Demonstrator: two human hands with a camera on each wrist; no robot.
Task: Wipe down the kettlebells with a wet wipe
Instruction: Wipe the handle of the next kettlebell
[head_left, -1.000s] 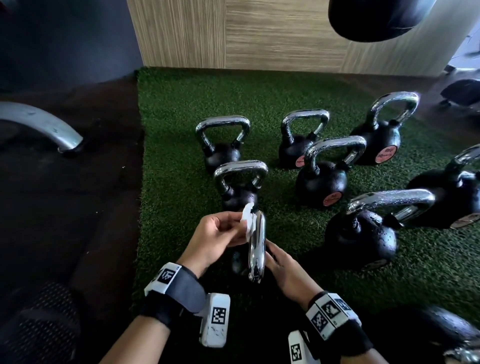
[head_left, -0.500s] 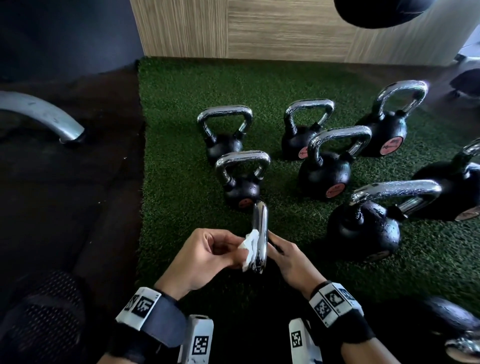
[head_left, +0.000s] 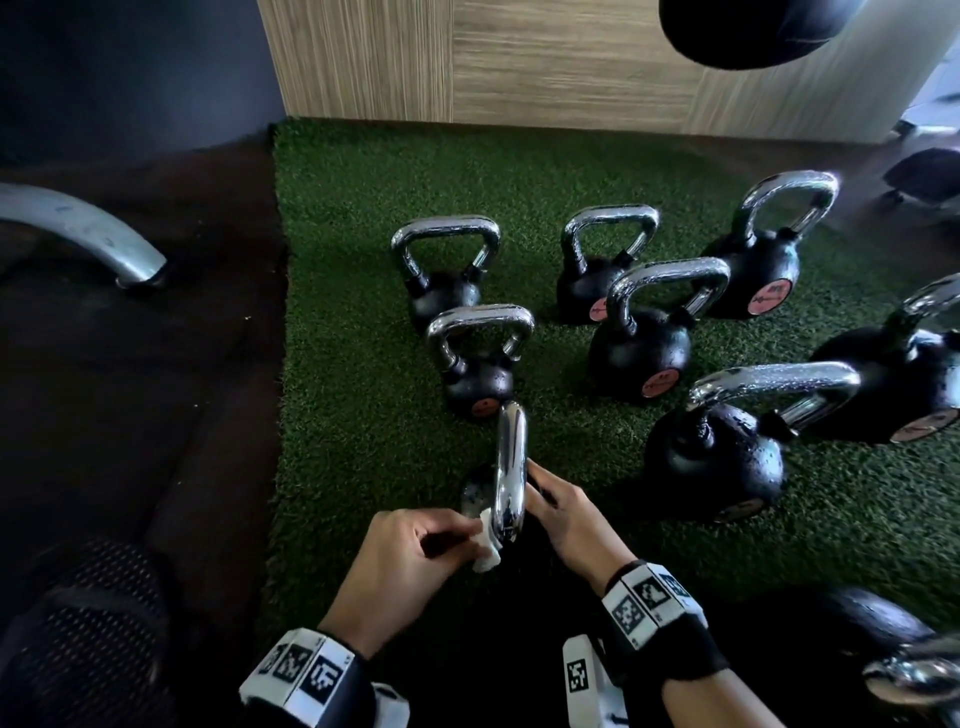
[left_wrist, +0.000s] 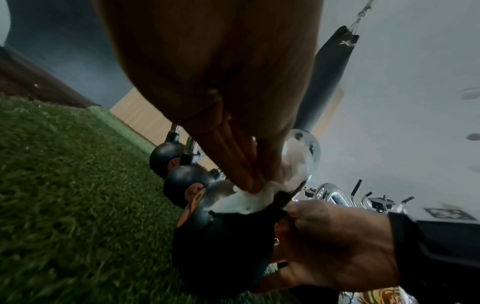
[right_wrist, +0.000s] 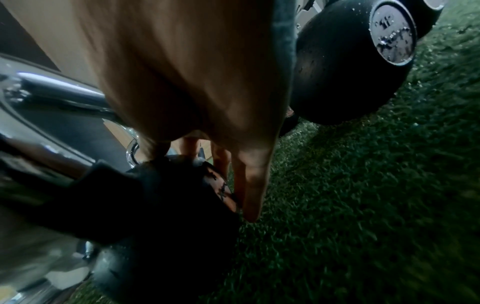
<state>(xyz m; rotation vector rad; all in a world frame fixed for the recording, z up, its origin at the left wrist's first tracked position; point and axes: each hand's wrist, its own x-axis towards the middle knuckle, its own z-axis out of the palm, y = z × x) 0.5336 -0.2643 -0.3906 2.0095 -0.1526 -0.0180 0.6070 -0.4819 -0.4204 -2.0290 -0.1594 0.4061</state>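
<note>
The nearest kettlebell (head_left: 510, 467) stands on the green turf (head_left: 353, 415), before the others. The left hand (head_left: 400, 566) pinches a white wipe (head_left: 487, 545) against its chrome handle (head_left: 509, 478). The right hand (head_left: 566, 519) steadies the body, fingers extended.

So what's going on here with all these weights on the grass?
A person is cleaning kettlebells on a patch of green turf. Their left hand pinches a white wet wipe against the near end of the chrome handle of the closest kettlebell, while the right hand steadies its black body from the other side. Several other kettlebells stand on the turf beyond, some beaded with droplets.
</note>
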